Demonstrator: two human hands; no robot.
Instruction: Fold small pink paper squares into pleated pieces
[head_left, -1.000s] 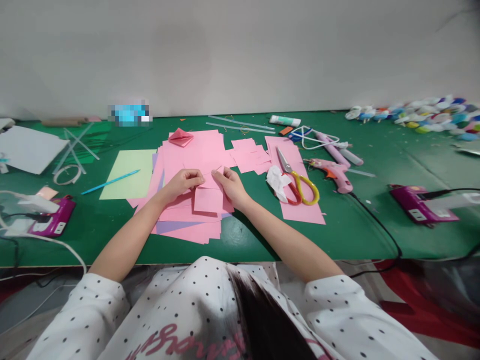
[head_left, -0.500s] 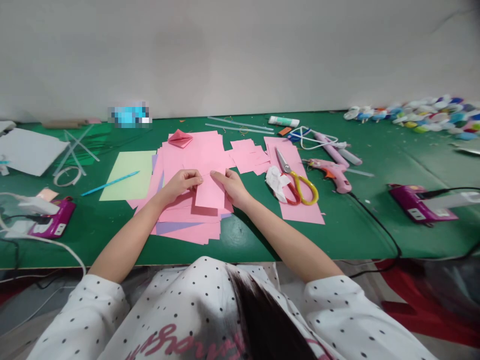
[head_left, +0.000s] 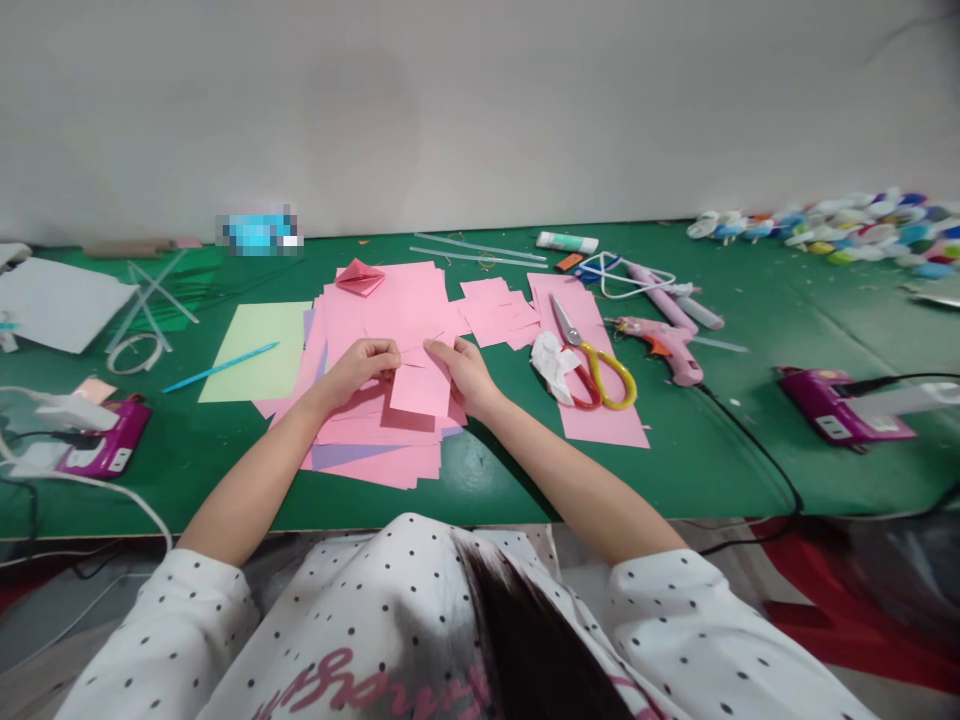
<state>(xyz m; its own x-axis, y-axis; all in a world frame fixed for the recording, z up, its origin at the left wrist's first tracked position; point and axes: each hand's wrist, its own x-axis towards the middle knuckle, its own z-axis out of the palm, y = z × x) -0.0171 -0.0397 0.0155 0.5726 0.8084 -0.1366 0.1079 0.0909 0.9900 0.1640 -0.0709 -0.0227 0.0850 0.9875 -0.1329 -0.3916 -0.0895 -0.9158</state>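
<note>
Between my two hands is a small piece of pink paper, raised a little above a stack of pink sheets. The fingers of my left hand are closed on its left edge. My right hand pinches it from the right, thumb on top. A crease or edge runs across the paper near my fingertips. A folded dark pink paper shape rests at the stack's far side. Small cut pink squares lie just right of the stack, and a few purple sheets show under it.
To the right, scissors with red and yellow handles lie on a pink sheet, beside a pink glue gun. A glue stick is farther back. On the left, a blue pencil crosses pale green paper; power strips flank both sides.
The near part of the pink paper has shortened slightly, and its upper part now stands up as a fold or edge between my hands. Both hands stay in nearly the same place.
</note>
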